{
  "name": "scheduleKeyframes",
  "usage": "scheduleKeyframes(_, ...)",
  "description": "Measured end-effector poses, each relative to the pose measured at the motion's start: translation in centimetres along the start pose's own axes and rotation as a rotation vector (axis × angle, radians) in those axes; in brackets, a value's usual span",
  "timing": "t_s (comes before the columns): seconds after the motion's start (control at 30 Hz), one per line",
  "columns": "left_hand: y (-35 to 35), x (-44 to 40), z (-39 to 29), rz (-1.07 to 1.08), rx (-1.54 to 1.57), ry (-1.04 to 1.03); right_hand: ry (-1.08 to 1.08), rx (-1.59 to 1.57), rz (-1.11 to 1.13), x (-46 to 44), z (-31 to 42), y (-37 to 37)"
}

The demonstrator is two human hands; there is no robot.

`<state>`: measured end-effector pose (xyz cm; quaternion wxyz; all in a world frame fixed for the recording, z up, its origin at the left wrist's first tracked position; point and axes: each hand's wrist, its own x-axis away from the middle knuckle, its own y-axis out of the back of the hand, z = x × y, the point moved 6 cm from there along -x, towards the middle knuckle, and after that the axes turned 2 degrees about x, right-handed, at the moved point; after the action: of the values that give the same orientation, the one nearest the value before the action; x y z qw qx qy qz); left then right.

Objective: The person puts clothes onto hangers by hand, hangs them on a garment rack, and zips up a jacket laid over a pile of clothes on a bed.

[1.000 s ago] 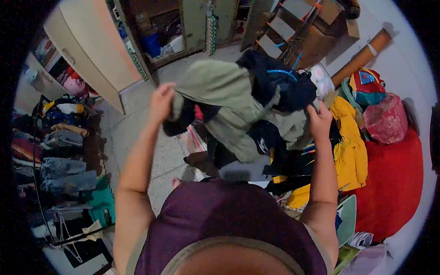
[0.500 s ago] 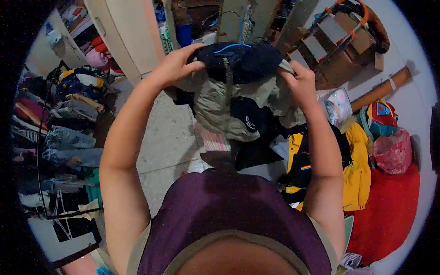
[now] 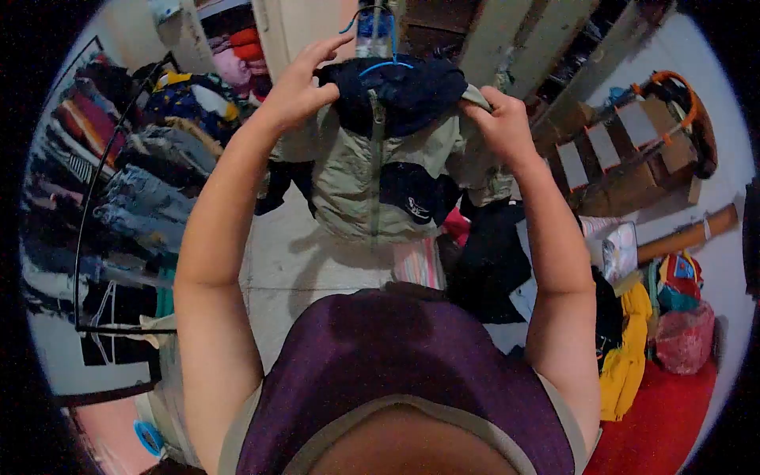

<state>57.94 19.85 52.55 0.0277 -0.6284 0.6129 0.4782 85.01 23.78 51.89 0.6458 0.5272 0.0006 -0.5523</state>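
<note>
A khaki and dark navy jacket (image 3: 348, 186) hangs front-on before me, its zip running down the middle and a white logo on a dark panel. It is on a blue hanger (image 3: 394, 49), whose hook shows above the collar. At the shoulder on the left side, my left hand (image 3: 299, 91) has its fingers stretched apart, with the thumb next to the dark collar. My right hand (image 3: 503, 127) is closed, pinching the jacket's opposite shoulder between thumb and fingers.
A rack (image 3: 81, 269) of hung clothes stands at left. Cabinet doors (image 3: 313, 20) are ahead. To the right are a folding step ladder (image 3: 606, 146), cardboard boxes, a brown roll (image 3: 689, 233), a yellow garment (image 3: 625, 360) and a red cover (image 3: 657, 427). Dark clothing (image 3: 491, 253) lies below the jacket.
My view has turned to the right. The jacket now hangs more upright, with its hanger hook showing. My left fingers have spread away from the shoulder, while my right hand keeps its pinch.
</note>
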Motion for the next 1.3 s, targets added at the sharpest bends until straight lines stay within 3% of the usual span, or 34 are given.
scheduleKeyframes(0.03,1.0,0.7,2.3,-0.063,-0.067,-0.039,0.006,-0.009,0.004,-0.8,0.7,-1.4)
scheduleKeyframes(0.17,4.9,4.2,8.8,0.11,-0.252,0.342,0.116,-0.028,0.097,-3.8,2.9,-6.7)
scheduleKeyframes(0.27,9.5,6.8,8.4,-0.134,-0.382,0.294,0.082,-0.128,0.255,-5.6,6.0,-10.2)
scheduleKeyframes(0.3,10.2,7.4,7.6,-0.184,-0.358,0.378,0.136,-0.139,0.287,-5.4,5.8,-10.5)
scheduleKeyframes(0.37,11.6,8.7,7.9,-0.24,-0.387,0.311,0.254,-0.158,0.356,-5.6,4.8,-12.5)
scheduleKeyframes(0.43,13.2,10.2,8.4,-0.281,-0.476,0.195,0.107,-0.251,0.632,-4.8,3.5,-15.9)
scheduleKeyframes(0.47,13.1,11.1,7.6,-0.285,-0.578,0.08,0.12,-0.327,0.69,-3.9,3.3,-17.1)
scheduleKeyframes(0.5,12.7,11.7,7.5,-0.218,-0.536,0.133,0.182,-0.272,0.733,-2.9,3.0,-18.1)
scheduleKeyframes(0.57,12.0,13.2,7.6,-0.169,-0.566,0.127,-0.03,-0.315,0.966,-0.8,2.3,-20.0)
scheduleKeyframes(0.67,11.7,15.2,9.0,-0.18,-0.52,0.211,0.135,-0.337,0.947,0.0,2.7,-21.3)
scheduleKeyframes(0.87,12.4,16.2,14.5,-0.273,-0.44,0.397,0.154,-0.594,0.802,-4.4,4.4,-24.6)
scheduleKeyframes(1.07,13.1,13.1,19.8,-0.337,-0.372,0.457,0.403,-0.789,1.11,-10.9,3.3,-27.8)
scheduleKeyframes(1.1,13.0,12.3,20.6,-0.355,-0.331,0.414,0.236,-0.828,1.179,-11.6,2.5,-28.6)
scheduleKeyframes(1.2,12.6,9.5,22.4,-0.299,-0.441,0.429,0.046,-0.947,1.287,-12.9,0.3,-31.0)
scheduleKeyframes(1.3,12.4,8.6,26.3,-0.27,-0.491,0.49,-0.043,-0.978,1.186,-15.3,-1.3,-33.2)
